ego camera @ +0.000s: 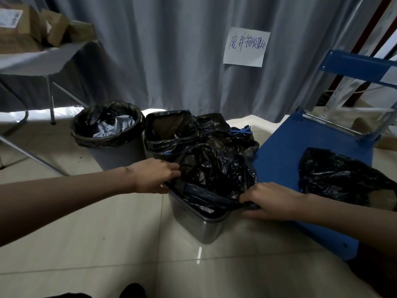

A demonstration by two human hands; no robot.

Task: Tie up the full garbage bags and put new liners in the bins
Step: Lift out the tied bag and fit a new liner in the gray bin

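Inspection at the bins, centre of the frame. My left hand (155,175) grips the black liner (212,168) at the left side of the metal bin (199,224), fingers curled into the plastic at the rim. My right hand (270,201) pinches the same liner at the right side of the rim, where the plastic is bunched into a dark rolled edge. The liner stands loose and crumpled above the bin mouth. I cannot tell whether it is a fresh one being fitted or a full one being gathered. I judge fitting the likelier, since the edge lies folded over the rim.

Behind it, upper centre, the square bin (165,145) carries a black liner with a blue drawstring (240,131) showing at its right; its mouth is open and not tied. To its left, the round bin (109,130) holds a black liner with pale waste inside, also untied.

At right of frame a loose black bag (335,175) lies on the blue cart (285,160). Whether it is a spare or a removed bag, I cannot tell.

Finding: no tied bag is in view. The near bin is in hand; the two rear bins appear outstanding. I assess the task as early to middle stage.
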